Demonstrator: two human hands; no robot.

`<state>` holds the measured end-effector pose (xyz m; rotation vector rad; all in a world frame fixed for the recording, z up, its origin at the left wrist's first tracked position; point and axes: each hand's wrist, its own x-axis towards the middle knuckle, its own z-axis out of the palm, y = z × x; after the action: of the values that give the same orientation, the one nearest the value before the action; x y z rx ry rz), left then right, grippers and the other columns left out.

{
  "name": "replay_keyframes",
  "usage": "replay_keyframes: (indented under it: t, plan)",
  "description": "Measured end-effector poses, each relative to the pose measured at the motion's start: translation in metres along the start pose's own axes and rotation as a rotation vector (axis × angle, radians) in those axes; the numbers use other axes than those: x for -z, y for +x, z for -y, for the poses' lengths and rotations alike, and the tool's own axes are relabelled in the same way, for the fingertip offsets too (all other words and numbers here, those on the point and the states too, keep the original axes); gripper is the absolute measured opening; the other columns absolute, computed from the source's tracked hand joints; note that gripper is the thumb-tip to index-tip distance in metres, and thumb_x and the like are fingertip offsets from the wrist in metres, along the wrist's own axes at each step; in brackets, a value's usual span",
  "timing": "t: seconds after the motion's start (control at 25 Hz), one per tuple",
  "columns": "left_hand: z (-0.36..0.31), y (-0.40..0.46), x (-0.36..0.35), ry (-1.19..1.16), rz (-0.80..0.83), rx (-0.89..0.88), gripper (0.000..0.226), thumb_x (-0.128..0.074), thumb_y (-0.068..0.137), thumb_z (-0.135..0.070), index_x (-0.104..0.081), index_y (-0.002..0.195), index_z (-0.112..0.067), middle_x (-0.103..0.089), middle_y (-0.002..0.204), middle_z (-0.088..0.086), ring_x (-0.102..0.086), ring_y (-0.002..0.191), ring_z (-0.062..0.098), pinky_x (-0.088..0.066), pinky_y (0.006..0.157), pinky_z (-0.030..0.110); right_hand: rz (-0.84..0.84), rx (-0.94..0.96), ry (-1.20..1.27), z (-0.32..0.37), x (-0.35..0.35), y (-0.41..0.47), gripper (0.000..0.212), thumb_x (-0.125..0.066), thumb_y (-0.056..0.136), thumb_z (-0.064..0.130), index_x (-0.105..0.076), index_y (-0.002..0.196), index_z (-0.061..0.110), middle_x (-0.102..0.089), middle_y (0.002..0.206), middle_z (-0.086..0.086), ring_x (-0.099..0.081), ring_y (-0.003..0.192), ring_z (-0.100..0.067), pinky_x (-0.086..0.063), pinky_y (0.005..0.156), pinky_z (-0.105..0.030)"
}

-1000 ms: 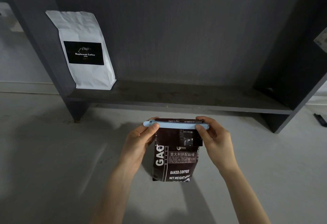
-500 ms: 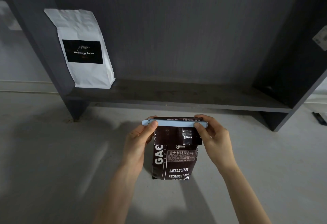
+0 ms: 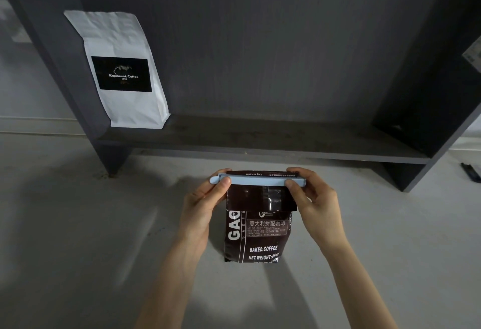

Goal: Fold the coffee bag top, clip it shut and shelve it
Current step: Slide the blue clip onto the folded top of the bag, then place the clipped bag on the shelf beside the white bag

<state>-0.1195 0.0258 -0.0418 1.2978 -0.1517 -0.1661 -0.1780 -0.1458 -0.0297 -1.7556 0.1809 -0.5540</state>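
A dark brown coffee bag point(image 3: 256, 235) with white lettering stands upright on the pale floor in front of me. Its top is folded over, and a long light-blue clip point(image 3: 257, 181) lies across the fold. My left hand point(image 3: 205, 203) pinches the clip's left end, thumb on the front. My right hand point(image 3: 311, 201) pinches the right end the same way. The dark grey shelf board point(image 3: 260, 138) runs just behind and above the bag.
A white coffee bag point(image 3: 122, 68) with a black label leans at the shelf's left end against the left upright. The right upright point(image 3: 426, 120) closes the shelf bay. A small dark object point(image 3: 471, 172) lies on the floor at far right.
Both hands stay on the ends of the clip and the bag stands in the same spot. Only the view has shifted slightly.
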Motion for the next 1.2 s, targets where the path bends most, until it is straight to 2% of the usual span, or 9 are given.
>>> replay_keyframes:
  t: [0.12, 0.24, 0.44, 0.56, 0.64, 0.76, 0.88, 1.04, 1.2]
  plan:
    - [0.000, -0.001, -0.001, 0.089, -0.018, -0.048, 0.014, -0.059, 0.077, -0.023, -0.070, 0.083, -0.029, -0.074, 0.073, -0.017, -0.066, 0.081, 0.002, -0.049, 0.081, 0.015, -0.013, -0.005, -0.007, -0.001, 0.001, 0.000, 0.027, -0.058, 0.082, 0.014, -0.056, 0.082, 0.041, -0.066, 0.079, 0.005, -0.064, 0.079, -0.017, -0.056, 0.069, -0.030]
    - [0.000, -0.002, -0.003, 0.140, -0.028, -0.079, 0.015, -0.057, 0.080, -0.024, -0.067, 0.084, -0.035, -0.073, 0.074, -0.022, -0.065, 0.080, -0.004, -0.050, 0.080, 0.012, -0.012, -0.009, 0.002, -0.001, 0.000, -0.001, 0.026, -0.058, 0.082, 0.015, -0.056, 0.084, 0.041, -0.066, 0.081, 0.005, -0.065, 0.081, -0.018, -0.056, 0.069, -0.029]
    - [-0.002, -0.001, 0.004, 0.236, 0.053, -0.082, 0.022, -0.057, 0.080, -0.028, -0.063, 0.097, -0.042, -0.071, 0.085, -0.029, -0.062, 0.097, -0.005, -0.044, 0.091, 0.020, 0.029, -0.061, 0.014, -0.012, 0.003, -0.002, 0.033, -0.058, 0.081, 0.026, -0.050, 0.112, 0.032, -0.065, 0.106, -0.007, -0.063, 0.097, -0.019, -0.055, 0.082, -0.038]
    - [0.002, -0.001, 0.007, 0.258, 0.179, -0.082, 0.044, -0.054, 0.084, -0.010, -0.047, 0.121, -0.034, -0.070, 0.085, -0.031, -0.060, 0.094, -0.012, -0.045, 0.082, 0.005, 0.094, -0.108, -0.003, -0.025, 0.004, -0.004, 0.035, -0.060, 0.081, 0.020, -0.053, 0.116, 0.020, -0.067, 0.108, -0.005, -0.062, 0.102, -0.017, -0.050, 0.093, -0.043]
    - [0.005, -0.003, 0.008, 0.286, 0.210, -0.056, 0.051, -0.052, 0.085, -0.003, -0.037, 0.124, -0.032, -0.066, 0.091, -0.031, -0.059, 0.083, -0.019, -0.043, 0.072, -0.001, 0.125, -0.138, -0.028, -0.033, 0.005, -0.006, 0.035, -0.061, 0.081, 0.018, -0.055, 0.115, 0.018, -0.067, 0.112, -0.004, -0.061, 0.104, -0.017, -0.048, 0.097, -0.044]
    - [0.012, -0.006, 0.011, 0.322, 0.256, -0.006, 0.052, -0.051, 0.084, 0.003, -0.033, 0.121, -0.028, -0.052, 0.107, -0.022, -0.053, 0.079, -0.026, -0.040, 0.068, -0.004, 0.173, -0.153, -0.058, -0.043, 0.007, -0.008, 0.038, -0.061, 0.080, 0.018, -0.053, 0.117, 0.020, -0.064, 0.117, -0.003, -0.058, 0.110, -0.016, -0.047, 0.097, -0.041]
    - [0.023, -0.007, 0.019, 0.361, 0.280, 0.039, 0.052, -0.052, 0.084, 0.002, -0.031, 0.117, -0.032, -0.050, 0.104, -0.024, -0.051, 0.079, -0.029, -0.040, 0.068, -0.005, 0.213, -0.202, -0.116, -0.054, 0.006, -0.012, 0.034, -0.061, 0.080, 0.019, -0.056, 0.114, 0.020, -0.065, 0.115, -0.001, -0.058, 0.111, -0.013, -0.048, 0.094, -0.032]
    - [0.034, -0.003, 0.031, 0.450, 0.361, 0.101, 0.049, -0.064, 0.072, -0.027, -0.042, 0.115, -0.037, -0.055, 0.117, -0.021, -0.050, 0.106, -0.016, -0.041, 0.094, 0.008, 0.211, -0.281, -0.093, -0.059, 0.005, -0.014, 0.024, -0.061, 0.080, 0.021, -0.062, 0.104, 0.020, -0.069, 0.100, 0.008, -0.063, 0.098, -0.006, -0.049, 0.076, -0.010]
    - [0.040, -0.002, 0.034, 0.456, 0.340, 0.106, 0.044, -0.062, 0.070, -0.025, -0.047, 0.109, -0.039, -0.065, 0.099, -0.028, -0.054, 0.104, -0.013, -0.043, 0.087, 0.005, 0.282, -0.302, -0.078, -0.060, 0.009, -0.016, 0.034, -0.065, 0.077, 0.015, -0.058, 0.109, 0.022, -0.067, 0.110, 0.003, -0.062, 0.104, -0.010, -0.049, 0.089, -0.029]
